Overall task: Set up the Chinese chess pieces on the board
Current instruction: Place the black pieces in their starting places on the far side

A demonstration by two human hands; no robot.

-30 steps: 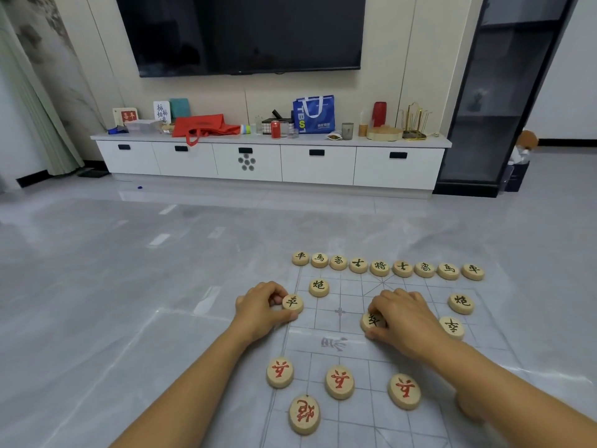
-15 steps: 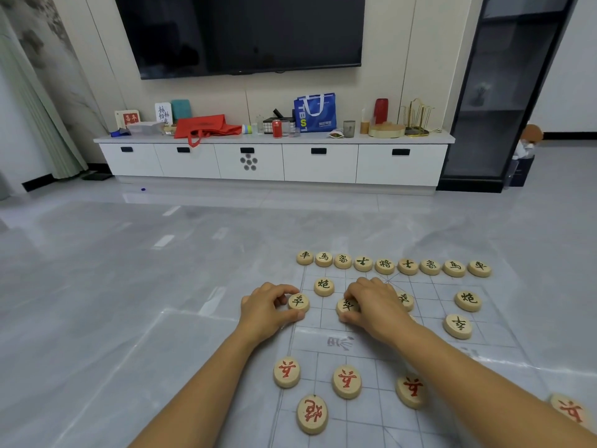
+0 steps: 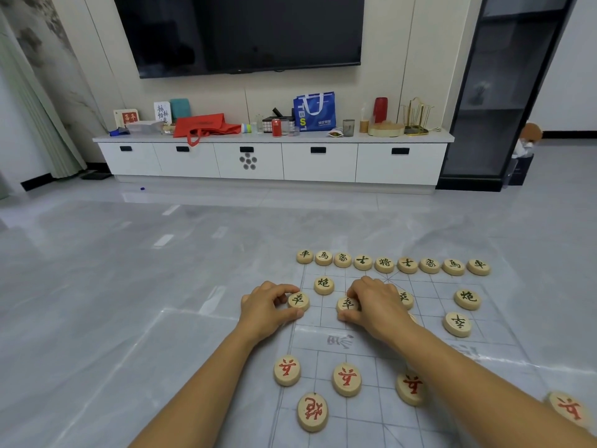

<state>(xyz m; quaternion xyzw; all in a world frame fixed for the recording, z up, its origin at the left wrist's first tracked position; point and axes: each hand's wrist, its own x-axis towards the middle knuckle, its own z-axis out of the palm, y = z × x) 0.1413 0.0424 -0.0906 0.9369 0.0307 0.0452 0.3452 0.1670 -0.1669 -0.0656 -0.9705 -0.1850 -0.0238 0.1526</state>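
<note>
Now, left hand (image 3: 269, 312): unmoved over the last second, thumb and fingers pinching the edge soldier (image 3: 298, 300), which sits on the left border line of the board (image 3: 361, 418).
Right hand (image 3: 376, 305): a second ago it was nearer mid-board. It has slid leftward and has rested for the last half second, thumb and fingertips clamped on the second soldier (image 3: 347, 304).
Third soldier (image 3: 405, 297): uncovered by that slide, and now half hidden behind the right hand's knuckles.
Meaning: the black back row (image 3: 395, 263), left cannon (image 3: 323, 284) and right cannon (image 3: 467, 299) are laid. The soldier row seems to be filling from the left, with two apparently on their points. The far soldier (image 3: 457, 324) looks short of the right edge file and probably needs shifting.
Left room: bare floor (image 3: 129, 318) lies beside the left hand, so it can withdraw freely that way.
Ahead: the left cannon lies just beyond, between the two hands. Lifting should clear it better than pushing forward.
Behind: the river band (image 3: 371, 345) is bare near the wrists, and the red soldiers (image 3: 287, 370) lie on its near side.
Right room: the right forearm passes over the third red soldier (image 3: 407, 388), and a low drag back could knock it.
</note>
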